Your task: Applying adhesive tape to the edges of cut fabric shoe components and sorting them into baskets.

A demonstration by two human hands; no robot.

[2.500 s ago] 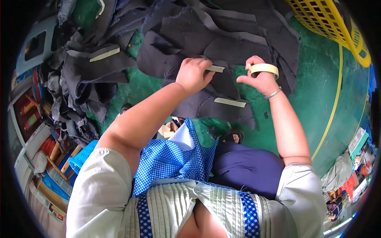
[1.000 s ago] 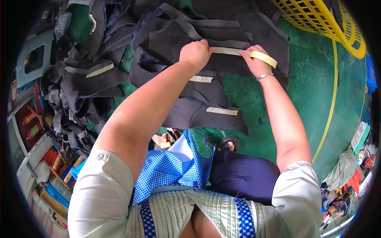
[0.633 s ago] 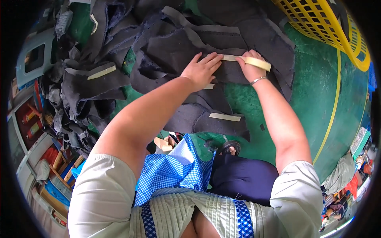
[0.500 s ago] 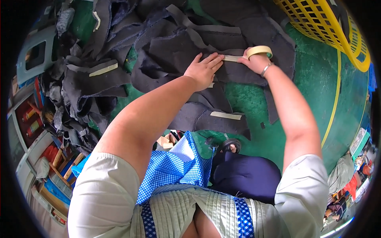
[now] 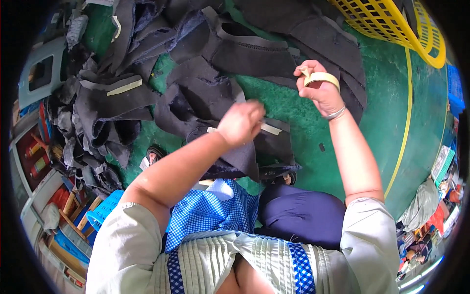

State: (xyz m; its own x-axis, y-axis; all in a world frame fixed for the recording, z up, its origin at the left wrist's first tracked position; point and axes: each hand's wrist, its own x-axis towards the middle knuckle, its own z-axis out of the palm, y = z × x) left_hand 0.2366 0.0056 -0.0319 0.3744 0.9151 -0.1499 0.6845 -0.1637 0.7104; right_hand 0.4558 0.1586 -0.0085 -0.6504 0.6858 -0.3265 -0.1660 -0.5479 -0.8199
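In my raised right hand is a roll of pale yellow masking tape, with its loose end bunched at my fingertips. My left hand is smeared by motion above a dark grey felt-like fabric piece; whether it grips the cloth I cannot tell. Beside that hand a pale tape strip lies along the piece. Another dark fabric piece is spread beyond my left forearm. Farther left, one more cut piece carries a tape strip near its upper edge.
More dark cut pieces overlap on the green floor. A heap of grey scraps lies at the left. At the upper right stands a yellow slotted basket. A blue basket is by my left elbow.
A taped fabric piece has moved toward me, along with my left hand. My right hand has lifted off the cloth with the tape roll, showing green floor between the pieces.
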